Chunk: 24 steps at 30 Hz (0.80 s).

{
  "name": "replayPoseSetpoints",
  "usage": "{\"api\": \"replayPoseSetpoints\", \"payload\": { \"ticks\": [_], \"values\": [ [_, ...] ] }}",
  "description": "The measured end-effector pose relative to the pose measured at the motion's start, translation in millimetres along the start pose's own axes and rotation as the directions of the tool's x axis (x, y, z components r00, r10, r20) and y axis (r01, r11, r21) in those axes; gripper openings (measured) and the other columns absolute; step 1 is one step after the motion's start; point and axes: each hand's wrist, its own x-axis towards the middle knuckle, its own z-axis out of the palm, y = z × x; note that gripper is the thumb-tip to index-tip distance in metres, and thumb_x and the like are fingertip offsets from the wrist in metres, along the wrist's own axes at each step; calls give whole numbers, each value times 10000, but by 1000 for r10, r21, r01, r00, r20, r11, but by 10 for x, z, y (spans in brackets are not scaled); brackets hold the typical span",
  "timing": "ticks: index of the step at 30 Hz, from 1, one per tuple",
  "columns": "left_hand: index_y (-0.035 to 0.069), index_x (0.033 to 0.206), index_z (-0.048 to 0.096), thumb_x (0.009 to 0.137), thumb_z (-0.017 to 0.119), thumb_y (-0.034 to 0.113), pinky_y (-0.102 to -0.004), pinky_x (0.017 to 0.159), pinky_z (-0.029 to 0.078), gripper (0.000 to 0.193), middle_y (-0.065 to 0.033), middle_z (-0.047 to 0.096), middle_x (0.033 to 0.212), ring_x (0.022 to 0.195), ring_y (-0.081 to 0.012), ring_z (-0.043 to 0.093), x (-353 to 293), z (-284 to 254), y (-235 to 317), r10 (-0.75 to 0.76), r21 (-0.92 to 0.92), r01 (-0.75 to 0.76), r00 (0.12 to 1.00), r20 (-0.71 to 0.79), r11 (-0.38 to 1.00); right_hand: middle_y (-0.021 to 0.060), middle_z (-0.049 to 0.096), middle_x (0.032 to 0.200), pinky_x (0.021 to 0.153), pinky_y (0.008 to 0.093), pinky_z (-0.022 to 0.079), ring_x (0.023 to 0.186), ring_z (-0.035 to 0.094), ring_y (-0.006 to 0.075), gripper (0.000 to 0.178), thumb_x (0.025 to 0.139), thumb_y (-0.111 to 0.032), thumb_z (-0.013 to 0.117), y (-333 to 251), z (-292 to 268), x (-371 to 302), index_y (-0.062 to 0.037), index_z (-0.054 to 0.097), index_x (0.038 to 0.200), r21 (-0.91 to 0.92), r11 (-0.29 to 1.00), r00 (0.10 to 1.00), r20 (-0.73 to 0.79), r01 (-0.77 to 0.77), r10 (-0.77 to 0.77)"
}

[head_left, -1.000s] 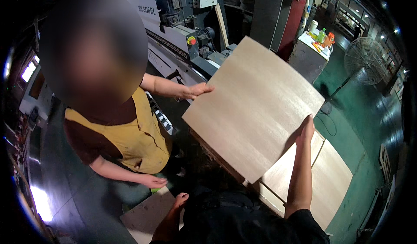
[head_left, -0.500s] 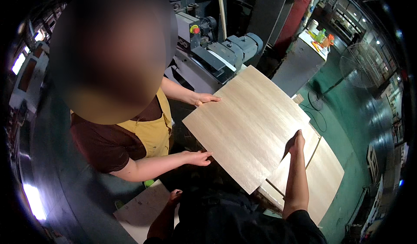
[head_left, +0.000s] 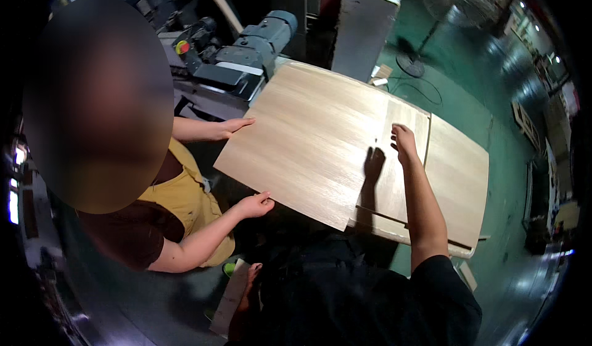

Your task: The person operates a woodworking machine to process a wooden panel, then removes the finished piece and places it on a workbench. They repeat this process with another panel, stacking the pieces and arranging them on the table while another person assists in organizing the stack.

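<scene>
A large light wood panel [head_left: 308, 142] lies across the work surface, its left corner reaching out toward a co-worker. The co-worker's two hands [head_left: 256, 205] hold its left edge. My right hand [head_left: 404, 141] is lifted over the neighbouring wood panels, fingers apart and slightly bent, with nothing in them. Its shadow falls beside the large panel's right edge. Low at the left, my left hand [head_left: 254, 272] is closed at the edge of a pale board [head_left: 229, 300] beside my body; the hand is partly hidden.
Another light panel [head_left: 459, 179] lies at the right, past a dark gap. Behind stand a grey motor [head_left: 265, 35] on a machine and a grey cabinet [head_left: 364, 32]. A standing fan [head_left: 410, 62] and a cable [head_left: 435, 90] are on the green floor.
My right hand has let go of the large panel's right edge and lifted away. The panel has come down flatter beside the other panels. The view has turned right.
</scene>
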Motion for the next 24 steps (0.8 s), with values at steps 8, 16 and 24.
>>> {"api": "replayPoseSetpoints", "payload": {
  "ticks": [8,16,24],
  "values": [
    [16,1185,688,994,627,298,-345,887,499,345,-76,713,1094,1025,-173,643,349,162,28,-60,-59,68,990,129,996,212,730,975,841,375,528,935,701,295,276,896,-183,616,754,-786,-27,22,707,1058,-409,884,956,-82,225,-282],
    [25,1081,721,947,637,199,-320,840,508,235,-64,716,968,926,-167,647,121,508,647,-84,183,86,996,-16,979,203,637,1154,952,455,493,1098,601,391,229,837,-82,643,984,-854,-572,-2,678,1049,-716,578,830,5,392,-557],
    [28,1034,714,956,637,189,-285,813,507,195,-42,696,896,856,-137,635,141,676,509,-122,189,130,991,-54,973,198,629,1184,984,465,477,1120,590,390,248,813,-53,653,1067,-550,-788,-5,675,1055,-597,523,739,184,608,-648]
  ]
}}
